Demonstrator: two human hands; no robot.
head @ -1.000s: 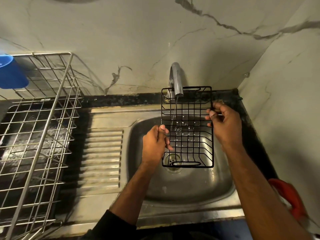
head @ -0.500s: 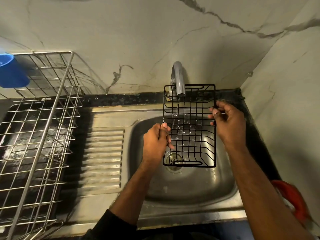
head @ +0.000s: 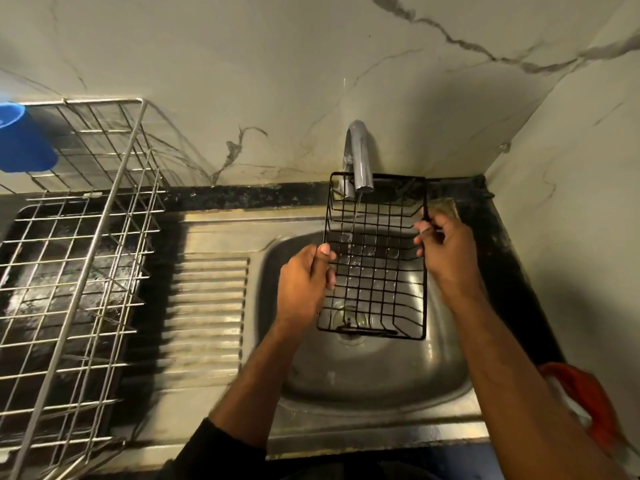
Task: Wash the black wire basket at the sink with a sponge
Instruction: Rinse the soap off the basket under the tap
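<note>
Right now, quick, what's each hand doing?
Left hand: grip closed on the left side of the black wire basket.
Right hand: grip closed on the basket's right side.

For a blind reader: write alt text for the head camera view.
Two hands hold a black wire basket over a steel sink under a thin stream from the tap; the left hand grips its left edge, the right hand its right. A silver wire rack stands to the left.

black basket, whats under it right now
Through the black basket you see the steel sink and its drain. The left hand and right hand hide some sink.
</note>
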